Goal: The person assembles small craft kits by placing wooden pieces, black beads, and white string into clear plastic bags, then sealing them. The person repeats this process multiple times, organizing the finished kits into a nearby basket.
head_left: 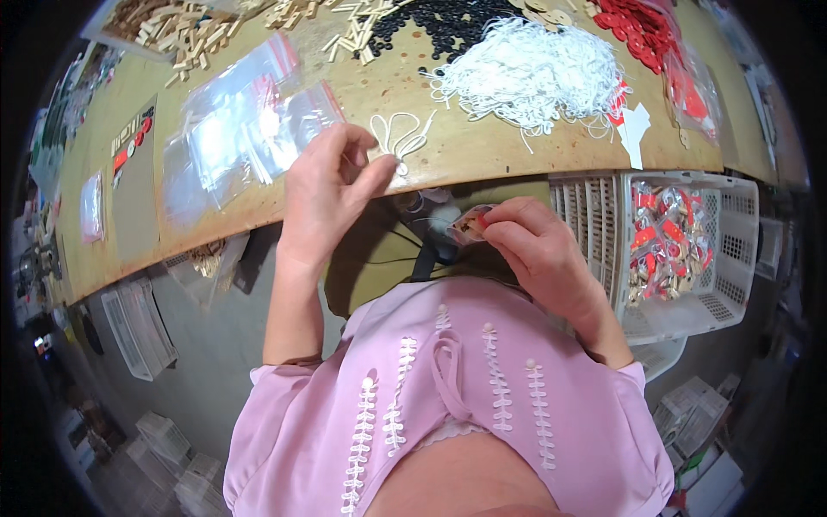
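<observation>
My left hand (332,185) is at the front edge of the table, thumb and bent forefinger apart. The thumb tip touches a small looped bunch of white cord (401,142) with a small round white piece at its lower end. In front of my lap, my right hand (534,241) pinches a small clear zip bag (469,226) by its red-edged mouth. Small pale and reddish pieces show inside the bag, too blurred to name. Beside my left hand, flat clear zip bags with red seals (250,121) lie in an overlapping stack.
A heap of white cords (538,73) lies at the back, beside black beads (439,30), wooden sticks (349,34) and red discs (633,34). To my right, a white plastic crate (732,258) contains several filled bags. A sample board (133,181) is at the left.
</observation>
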### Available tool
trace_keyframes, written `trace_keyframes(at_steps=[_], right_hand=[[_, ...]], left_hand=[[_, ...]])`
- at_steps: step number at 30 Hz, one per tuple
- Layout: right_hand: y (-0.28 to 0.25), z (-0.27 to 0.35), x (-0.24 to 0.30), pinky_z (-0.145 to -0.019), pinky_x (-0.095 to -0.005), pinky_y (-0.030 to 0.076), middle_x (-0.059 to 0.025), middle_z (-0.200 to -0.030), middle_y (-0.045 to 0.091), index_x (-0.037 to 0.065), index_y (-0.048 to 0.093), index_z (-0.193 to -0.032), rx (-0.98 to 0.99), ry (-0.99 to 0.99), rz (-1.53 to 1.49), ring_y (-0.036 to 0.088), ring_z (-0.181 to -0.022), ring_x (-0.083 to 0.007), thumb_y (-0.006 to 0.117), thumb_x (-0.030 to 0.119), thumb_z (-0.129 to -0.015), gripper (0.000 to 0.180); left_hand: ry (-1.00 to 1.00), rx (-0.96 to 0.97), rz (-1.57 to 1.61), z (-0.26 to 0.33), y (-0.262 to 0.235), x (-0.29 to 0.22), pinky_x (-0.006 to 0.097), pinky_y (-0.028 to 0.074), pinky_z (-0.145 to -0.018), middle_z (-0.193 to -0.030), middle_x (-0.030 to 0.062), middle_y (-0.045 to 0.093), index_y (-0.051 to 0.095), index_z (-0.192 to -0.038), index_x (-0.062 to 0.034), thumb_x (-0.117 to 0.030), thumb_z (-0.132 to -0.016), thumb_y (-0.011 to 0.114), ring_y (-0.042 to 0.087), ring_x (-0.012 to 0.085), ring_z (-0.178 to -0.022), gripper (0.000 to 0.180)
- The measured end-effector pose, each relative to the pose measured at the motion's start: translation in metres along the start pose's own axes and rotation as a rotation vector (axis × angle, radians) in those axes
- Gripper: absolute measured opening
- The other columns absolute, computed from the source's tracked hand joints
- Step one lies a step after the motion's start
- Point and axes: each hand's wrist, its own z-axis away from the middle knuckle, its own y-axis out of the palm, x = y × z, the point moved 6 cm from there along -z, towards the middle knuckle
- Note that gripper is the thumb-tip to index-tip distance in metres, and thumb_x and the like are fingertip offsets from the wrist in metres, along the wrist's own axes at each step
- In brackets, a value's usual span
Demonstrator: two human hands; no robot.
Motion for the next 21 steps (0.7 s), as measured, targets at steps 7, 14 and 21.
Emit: trace_keyframes(at_steps=[7, 14, 21], right_hand=[[0.004, -0.016, 0.012, -0.084, -0.0389, 0.056, -0.0128, -0.108, 0.067, 0.002, 0.068, -0.099, 0.013, -0.028, 0.056, 0.068, -0.097, -0.0332, 0.072, -0.005, -0.084, 0.017], [0.005, -0.025, 0.012, -0.089, -0.0402, 0.055, -0.0133, -0.117, 0.066, 0.004, 0.068, -0.104, -0.029, -0.047, 0.005, 0.065, -0.107, -0.033, 0.066, 0.002, -0.087, 0.018], [0.007, -0.036, 0.02, -0.091, -0.0402, 0.055, -0.0156, -0.122, 0.065, 0.003, 0.068, -0.104, -0.032, -0.103, -0.05, 0.065, -0.111, -0.0346, 0.067, 0.001, -0.086, 0.019]], left_hand=[[0.237, -0.065, -0.258, -0.014, 0.018, -0.023, 0.046, 0.053, -0.069, -0.079, 0.0169, 0.065, 0.062, -0.089, -0.0033, -0.012, -0.091, 0.07, 0.065, 0.0388, -0.077, 0.012], [-0.038, 0.164, 0.801, -0.002, 0.016, -0.023, 0.024, 0.054, -0.068, -0.087, 0.0044, 0.069, 0.065, -0.097, -0.0001, 0.002, -0.094, 0.068, 0.067, 0.0075, -0.08, 0.005], [0.563, 0.056, -0.014, 0.027, 0.022, -0.052, 0.04, 0.048, -0.085, -0.094, 0.0018, 0.068, 0.074, -0.096, -0.0101, -0.006, -0.073, 0.08, 0.06, 0.0268, -0.09, 0.025]])
